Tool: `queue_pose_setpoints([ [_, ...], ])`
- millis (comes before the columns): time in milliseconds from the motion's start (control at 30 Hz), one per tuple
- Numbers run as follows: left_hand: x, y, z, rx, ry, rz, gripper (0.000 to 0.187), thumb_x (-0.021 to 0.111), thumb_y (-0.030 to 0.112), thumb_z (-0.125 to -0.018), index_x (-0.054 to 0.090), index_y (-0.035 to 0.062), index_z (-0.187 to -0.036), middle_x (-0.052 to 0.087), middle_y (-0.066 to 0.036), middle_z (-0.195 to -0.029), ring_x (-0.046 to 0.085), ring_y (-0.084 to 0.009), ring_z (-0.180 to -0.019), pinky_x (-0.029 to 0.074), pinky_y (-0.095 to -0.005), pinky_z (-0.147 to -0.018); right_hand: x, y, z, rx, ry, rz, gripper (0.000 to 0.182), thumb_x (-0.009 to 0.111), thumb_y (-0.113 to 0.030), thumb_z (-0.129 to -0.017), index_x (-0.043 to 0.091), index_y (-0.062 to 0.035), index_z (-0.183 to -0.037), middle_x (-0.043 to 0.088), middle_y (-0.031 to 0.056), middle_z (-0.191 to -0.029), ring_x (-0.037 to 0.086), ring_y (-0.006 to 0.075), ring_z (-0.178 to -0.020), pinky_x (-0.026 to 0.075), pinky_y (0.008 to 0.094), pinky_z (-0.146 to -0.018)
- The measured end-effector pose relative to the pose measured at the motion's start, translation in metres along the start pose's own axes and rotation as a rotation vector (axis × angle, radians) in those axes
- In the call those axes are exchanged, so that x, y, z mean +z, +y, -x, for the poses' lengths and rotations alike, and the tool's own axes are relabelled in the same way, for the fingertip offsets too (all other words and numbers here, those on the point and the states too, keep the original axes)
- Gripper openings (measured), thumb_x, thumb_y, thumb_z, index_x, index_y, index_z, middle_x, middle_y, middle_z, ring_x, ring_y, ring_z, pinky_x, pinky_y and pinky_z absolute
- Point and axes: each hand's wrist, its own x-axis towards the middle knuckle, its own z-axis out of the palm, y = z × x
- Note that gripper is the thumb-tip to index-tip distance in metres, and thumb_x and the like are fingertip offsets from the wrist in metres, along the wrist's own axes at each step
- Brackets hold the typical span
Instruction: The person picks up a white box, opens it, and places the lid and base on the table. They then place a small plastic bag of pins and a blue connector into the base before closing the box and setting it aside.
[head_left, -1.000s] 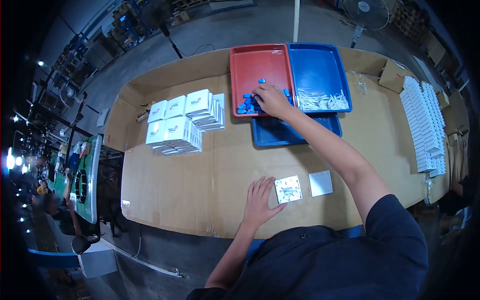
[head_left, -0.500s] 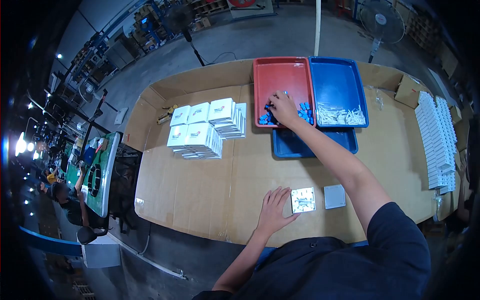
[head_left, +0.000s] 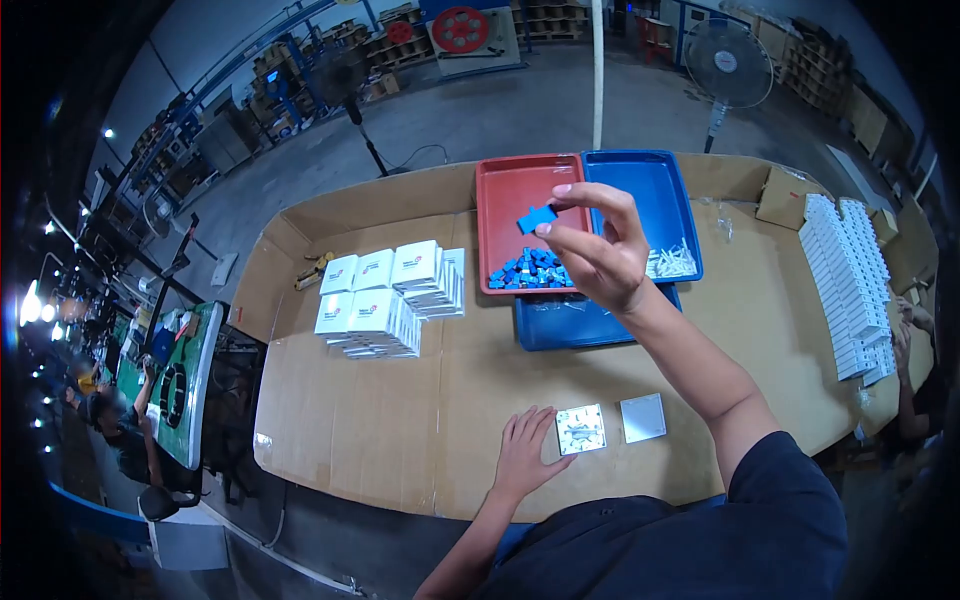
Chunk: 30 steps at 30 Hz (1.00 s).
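Observation:
Raised over the trays, my right hand [head_left: 605, 245] pinches a small blue plastic block [head_left: 537, 219] between thumb and fingertips. My left hand [head_left: 522, 450] rests on the table with its thumb and index finger against the left side of an open white square box [head_left: 581, 429], steadying it. Small parts show inside that box, too fine to make out. Just right of it lies a flat greyish-white square plate [head_left: 643, 418]. Below my right hand, a red tray [head_left: 510, 190] holds many similar blue blocks [head_left: 525, 270] at its near end.
A blue tray [head_left: 640, 175] with white stick-like parts [head_left: 672, 262] adjoins the red one; another blue tray [head_left: 580, 325] sits nearer. White boxes [head_left: 375, 315] are stacked left, white pieces [head_left: 845, 285] at right. Another person's hands [head_left: 908, 325] are at the right edge; a person [head_left: 120, 425] works far left.
My right hand has risen out of the red tray with a blue block between its fingertips. My left hand stays by the white box. The camera view has tilted up a little.

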Motion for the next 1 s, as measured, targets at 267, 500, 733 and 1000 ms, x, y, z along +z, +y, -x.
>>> queue_pose_setpoints([
  [267, 0.005, -0.002, -0.001, -0.012, 0.001, 0.019, 0.087, 0.083, 0.051, -0.081, 0.052, 0.0073, -0.149, 0.055, -0.011, -0.15, 0.045, -0.0342, -0.146, 0.027, -0.0555, -0.124, -0.009, -0.024, 0.008, 0.346, -0.03, -0.209, 0.033, 0.082, 0.003, -0.082, 0.076, -0.0059, -0.113, 0.072, 0.0145, -0.11, 0.074, 0.0237, -0.097, 0.06, 0.0313, -0.084],
  [500, 0.011, -0.01, 0.001, -0.027, -0.008, 0.034, 0.09, 0.086, 0.048, -0.078, 0.051, 0.0066, -0.149, 0.055, -0.013, -0.15, 0.045, -0.0363, -0.146, 0.025, -0.0584, -0.124, -0.02, -0.093, 0.167, 1.816, 0.31, -1.144, 0.036, 0.063, -0.009, -0.105, 0.059, 0.0018, -0.139, 0.071, 0.0129, -0.115, 0.072, 0.021, -0.105, 0.061, 0.0343, -0.095],
  [733, 0.01, -0.005, -0.005, 0.014, -0.002, 0.009, 0.089, 0.084, 0.049, -0.08, 0.05, 0.0048, -0.15, 0.054, -0.013, -0.152, 0.044, -0.0353, -0.146, 0.028, -0.0583, -0.122, -0.086, -0.137, 0.237, 1.998, 0.685, -1.542, 0.031, 0.057, -0.016, -0.109, 0.059, 0.0008, -0.135, 0.069, 0.0207, -0.126, 0.069, 0.0287, -0.12, 0.056, 0.0425, -0.11],
  [1000, 0.006, -0.003, -0.008, -0.025, 0.014, 0.066, 0.092, 0.085, 0.046, -0.078, 0.047, 0.0046, -0.151, 0.05, -0.015, -0.155, 0.045, -0.0333, -0.146, 0.028, -0.0564, -0.122, -0.105, -0.122, 0.203, 1.795, 0.38, -1.583, 0.037, 0.056, -0.004, -0.105, 0.057, 0.0043, -0.141, 0.056, 0.0309, -0.145, 0.061, 0.0333, -0.132, 0.053, 0.0438, -0.114],
])
